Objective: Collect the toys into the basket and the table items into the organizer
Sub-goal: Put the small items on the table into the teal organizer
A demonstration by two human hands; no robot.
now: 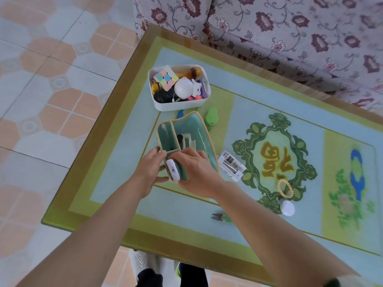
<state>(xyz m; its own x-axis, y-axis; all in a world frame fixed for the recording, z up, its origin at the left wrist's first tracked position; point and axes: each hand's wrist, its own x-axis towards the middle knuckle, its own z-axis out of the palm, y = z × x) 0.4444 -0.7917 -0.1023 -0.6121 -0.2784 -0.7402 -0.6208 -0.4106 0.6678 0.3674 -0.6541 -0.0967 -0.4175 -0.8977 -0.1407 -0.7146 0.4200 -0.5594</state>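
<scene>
Both hands at near end of teal fabric organizer on patterned table. Right hand pinches small white oval gadget over near pocket; left hand grips organizer's corner. White plastic basket, toy-filled, stands just beyond.

Both bare forearms stretched forward, converging. Left hand fingers spread, thumb apart, gripping lightly. Right hand palm down, fingers curled closed around something small.

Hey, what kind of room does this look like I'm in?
Probably a home living room: a floral upholstered sofa sits behind a low coffee table, the floor is patterned tile, and a white basket holds toys.
</scene>
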